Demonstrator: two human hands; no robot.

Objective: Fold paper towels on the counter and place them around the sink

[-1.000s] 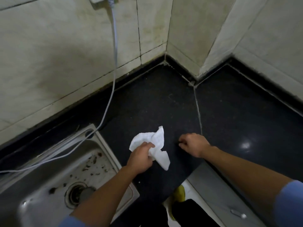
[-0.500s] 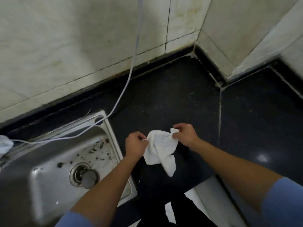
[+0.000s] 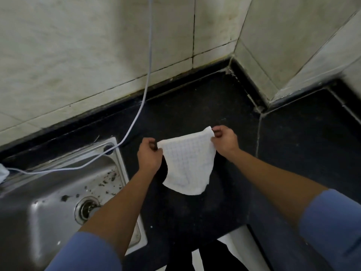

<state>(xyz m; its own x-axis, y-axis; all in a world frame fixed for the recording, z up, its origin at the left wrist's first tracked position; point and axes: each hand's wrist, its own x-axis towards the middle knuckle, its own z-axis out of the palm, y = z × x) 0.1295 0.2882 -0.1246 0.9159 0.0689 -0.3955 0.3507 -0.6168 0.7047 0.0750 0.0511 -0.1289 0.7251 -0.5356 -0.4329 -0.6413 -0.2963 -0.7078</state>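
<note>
A white paper towel [image 3: 186, 163] with a fine grid pattern hangs spread out above the black counter [image 3: 195, 106]. My left hand [image 3: 149, 155] pinches its top left corner. My right hand [image 3: 224, 140] pinches its top right corner, slightly higher. The lower edge of the towel droops freely toward me. The steel sink [image 3: 48, 192] lies to the left of my left hand, its basin speckled with dark debris around the drain [image 3: 86, 210].
A white cable [image 3: 146, 75] runs down the tiled wall and across the sink's back rim. A pale object [image 3: 3, 172] shows at the far left edge. Tiled walls form a corner at the back right. The counter's front edge is near my body.
The crumpled towel held by my left hand alone is now stretched open between both hands. My right hand took the other corner, and the hands moved apart.
</note>
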